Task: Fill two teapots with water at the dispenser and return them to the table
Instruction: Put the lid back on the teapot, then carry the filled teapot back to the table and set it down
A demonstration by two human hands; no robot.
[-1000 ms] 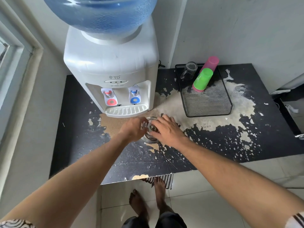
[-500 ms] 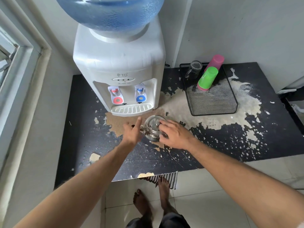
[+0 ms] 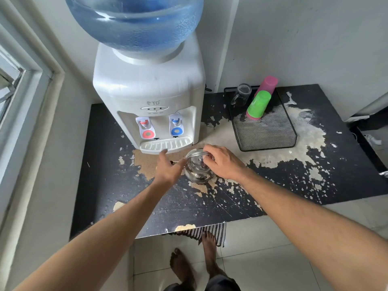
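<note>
Just before the white water dispenser, near the desk centre, the shiny steel teapot stands between both hands: right hand pinching its lid, left hand flat-fingered against its side.

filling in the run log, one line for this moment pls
stage: teapot on table before dispenser | left hand: open beside it | right hand: fingers on lid | filling: not started
</note>
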